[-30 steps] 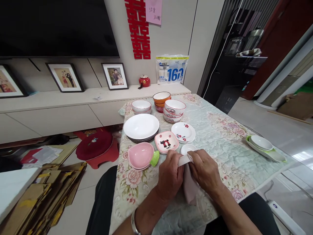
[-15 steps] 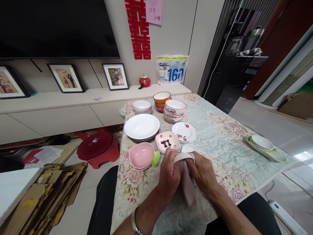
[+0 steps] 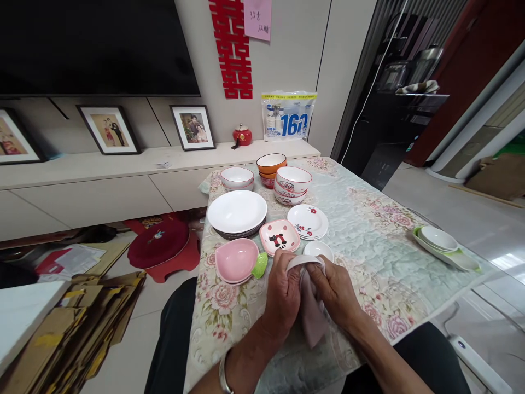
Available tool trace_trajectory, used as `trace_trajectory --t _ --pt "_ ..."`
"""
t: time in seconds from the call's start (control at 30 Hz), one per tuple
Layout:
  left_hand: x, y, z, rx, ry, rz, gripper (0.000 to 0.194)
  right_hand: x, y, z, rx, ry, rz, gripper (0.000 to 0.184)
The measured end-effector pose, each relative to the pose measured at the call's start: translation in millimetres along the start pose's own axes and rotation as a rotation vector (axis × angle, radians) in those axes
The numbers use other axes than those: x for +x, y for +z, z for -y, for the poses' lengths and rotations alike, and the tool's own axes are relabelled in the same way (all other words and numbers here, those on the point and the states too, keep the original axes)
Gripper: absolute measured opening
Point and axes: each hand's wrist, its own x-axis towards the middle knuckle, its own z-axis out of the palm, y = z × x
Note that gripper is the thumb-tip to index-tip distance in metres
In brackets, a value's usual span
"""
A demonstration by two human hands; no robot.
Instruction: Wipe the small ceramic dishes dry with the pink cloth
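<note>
A small white dish [image 3: 304, 261], mostly hidden by fingers, is held up between both hands over the near part of the table. My left hand [image 3: 283, 290] is closed around its left side. On the right side, my right hand [image 3: 334, 287] is closed with the thumb pressing a pinkish-grey cloth [image 3: 314, 323] into the dish; the cloth's loose end hangs down. Just beyond my fingers lies another small white dish [image 3: 319, 249]. Left of it are a pink dotted square dish with a cat [image 3: 280, 236] and a pink dish with a green leaf handle [image 3: 237, 260].
Stacked white plates [image 3: 237, 210], flowered plates [image 3: 307, 220], white bowls [image 3: 237, 178], red-rimmed bowls [image 3: 293, 186] and orange bowls [image 3: 271, 163] stand farther back. A leaf-shaped dish [image 3: 447, 256] with white bowls sits near the right edge. A red stool [image 3: 162, 246] stands left of the table.
My hands still hold the dish and cloth together and have shifted only slightly. The cloth's hanging end has swung a little. Nothing on the table has moved.
</note>
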Motion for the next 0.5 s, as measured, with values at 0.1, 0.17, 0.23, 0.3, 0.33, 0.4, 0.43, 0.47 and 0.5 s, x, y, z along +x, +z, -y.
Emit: trace_trajectory --t 0.1,0.17,0.23,0.3,0.33,0.4,0.43,0.47,0.5 --pt "1.6 -0.3 1.6 0.007 -0.024 0.036 0.018 1.1 -1.3 -3.4 -0.097 -0.036 -0.023 0.038" --pt "1.6 -1.5 1.9 0.065 0.019 0.079 0.017 2.3 -5.1 -7.3 -0.257 -0.151 -0.080 0.034" --pt "0.8 -2.8 1.3 0.151 0.076 0.113 0.016 3.1 -9.2 -10.5 -0.411 -0.274 -0.138 0.030" --pt "-0.4 -3.3 0.4 0.231 0.116 0.119 0.018 3.4 -11.6 -11.8 -0.473 -0.342 -0.162 0.026" --pt "-1.1 -3.1 0.1 0.257 0.125 0.111 0.018 3.3 -11.8 -11.5 -0.461 -0.350 -0.164 0.025" --pt "-2.3 -2.0 0.1 0.267 0.125 0.082 0.017 2.4 -9.7 -9.5 -0.376 -0.315 -0.160 0.026" --pt "-2.7 -1.1 0.4 0.253 0.116 0.063 0.017 1.8 -7.6 -7.9 -0.315 -0.268 -0.151 0.028" --pt "-2.9 -0.3 0.8 0.232 0.103 0.043 0.017 1.1 -5.0 -6.0 -0.248 -0.205 -0.135 0.030" --pt "-3.0 0.4 1.4 0.204 0.085 0.021 0.017 0.4 -2.1 -3.9 -0.180 -0.133 -0.110 0.033"
